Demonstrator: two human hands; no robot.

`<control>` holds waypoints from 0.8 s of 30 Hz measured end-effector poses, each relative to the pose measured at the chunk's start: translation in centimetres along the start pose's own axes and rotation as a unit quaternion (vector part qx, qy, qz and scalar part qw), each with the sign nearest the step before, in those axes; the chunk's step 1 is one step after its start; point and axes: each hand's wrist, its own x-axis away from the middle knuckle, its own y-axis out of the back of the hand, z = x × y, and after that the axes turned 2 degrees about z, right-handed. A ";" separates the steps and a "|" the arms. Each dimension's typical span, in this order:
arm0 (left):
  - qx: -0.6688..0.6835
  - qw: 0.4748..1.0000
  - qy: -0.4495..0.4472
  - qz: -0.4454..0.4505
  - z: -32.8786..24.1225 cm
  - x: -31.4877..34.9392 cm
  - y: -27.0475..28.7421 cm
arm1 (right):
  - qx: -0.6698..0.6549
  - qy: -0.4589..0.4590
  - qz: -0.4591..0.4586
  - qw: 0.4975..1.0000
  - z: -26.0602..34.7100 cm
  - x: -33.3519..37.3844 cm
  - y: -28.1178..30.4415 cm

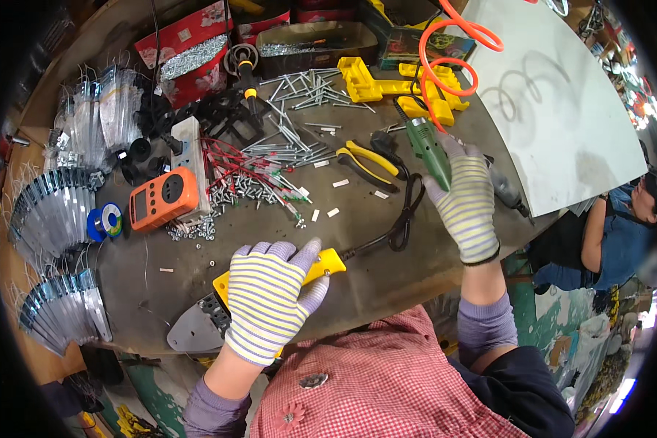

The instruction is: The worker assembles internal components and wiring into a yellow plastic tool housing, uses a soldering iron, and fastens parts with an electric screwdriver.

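My left hand point(269, 301), in a striped knit glove, is closed around the yellow handle point(331, 263) of a corded tool near the table's front edge. A flat, grey, spade-shaped plate point(196, 328) sticks out at its left end, past a black perforated guard. My right hand point(466, 201), gloved alike, is at the right side of the table, with its thumb and fingers about a green power screwdriver point(428, 151). How firmly they grip it is partly hidden. A dark grey tool point(507, 188) lies just right of that hand.
Yellow-handled pliers point(369, 165), long screws point(314, 89) and red wires point(233, 162) lie across the table. An orange multimeter point(164, 198) and a solder spool point(105, 222) are at left. An orange coiled hose point(466, 23) hangs above; a person point(598, 233) is at far right.
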 end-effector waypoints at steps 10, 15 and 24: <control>-0.036 0.999 0.041 -0.007 0.2 0.3 -0.7 | -0.372 -0.170 0.104 0.907 -2.5 0.2 -0.2; -0.075 0.994 0.065 0.044 -0.3 0.3 -0.9 | -0.779 -0.108 0.114 0.608 5.6 -0.6 3.0; -0.089 0.992 0.064 0.057 -1.1 -0.2 -1.4 | -0.773 -0.038 0.071 0.630 13.2 0.5 4.8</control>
